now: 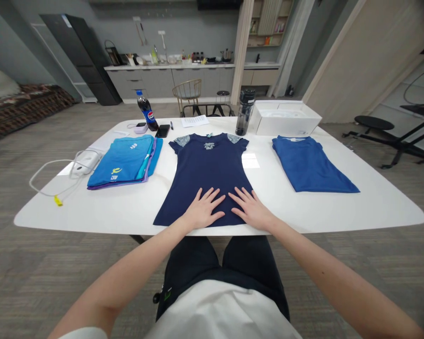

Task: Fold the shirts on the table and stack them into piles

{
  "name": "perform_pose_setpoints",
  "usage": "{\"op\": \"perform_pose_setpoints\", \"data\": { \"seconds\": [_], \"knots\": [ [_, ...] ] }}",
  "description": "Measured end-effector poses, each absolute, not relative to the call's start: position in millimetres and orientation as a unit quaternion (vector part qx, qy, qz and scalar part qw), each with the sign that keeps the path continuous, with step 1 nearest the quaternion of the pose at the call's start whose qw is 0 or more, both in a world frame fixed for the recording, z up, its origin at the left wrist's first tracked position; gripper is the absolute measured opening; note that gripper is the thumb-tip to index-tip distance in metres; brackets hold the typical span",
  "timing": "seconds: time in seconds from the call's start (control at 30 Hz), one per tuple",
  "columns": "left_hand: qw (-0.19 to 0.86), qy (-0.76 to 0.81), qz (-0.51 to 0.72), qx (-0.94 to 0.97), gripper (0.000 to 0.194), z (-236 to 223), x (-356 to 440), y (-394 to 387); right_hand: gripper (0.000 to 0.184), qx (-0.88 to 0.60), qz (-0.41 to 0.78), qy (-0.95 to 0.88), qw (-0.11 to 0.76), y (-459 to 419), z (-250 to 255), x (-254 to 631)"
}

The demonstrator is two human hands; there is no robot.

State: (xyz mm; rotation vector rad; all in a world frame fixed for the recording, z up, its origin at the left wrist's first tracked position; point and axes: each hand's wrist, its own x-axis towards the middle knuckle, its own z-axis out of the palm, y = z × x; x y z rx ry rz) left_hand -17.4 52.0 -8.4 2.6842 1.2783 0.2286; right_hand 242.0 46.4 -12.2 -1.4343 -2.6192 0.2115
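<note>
A navy T-shirt [207, 169] with patterned shoulders lies spread flat, neck away from me, in the middle of a white table [134, 209]. My left hand [203, 208] rests flat on its lower hem area, fingers spread and open. My right hand [250, 208] lies flat beside it on the same hem, fingers also spread. Neither hand holds anything. The fingertips of both hands point toward each other and nearly meet.
A folded stack of light-blue shirts [127, 161] lies left, a blue shirt [309, 165] right. A white cable and charger [78, 165] trail at the far left. At the back stand a cola bottle [146, 111], phone [162, 130], paper [194, 121], dark tumbler [245, 113] and white box [286, 118].
</note>
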Motion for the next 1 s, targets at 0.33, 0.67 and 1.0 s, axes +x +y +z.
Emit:
{"op": "perform_pose_setpoints", "data": {
  "seconds": [0.33,0.67,1.0],
  "knots": [
    [0.092,0.468,0.101,0.873,0.059,-1,-7,104,0.048,-0.571,0.041,-0.810,0.130,93,-6,236],
    [0.043,0.609,0.107,0.785,0.051,-18,-23,282,0.037,-0.705,0.070,-0.690,0.148,319,-6,261],
    [0.012,0.633,0.160,0.757,0.043,-16,-2,341,0.053,-0.780,0.076,-0.605,0.140,441,-24,288]
  ]
}}
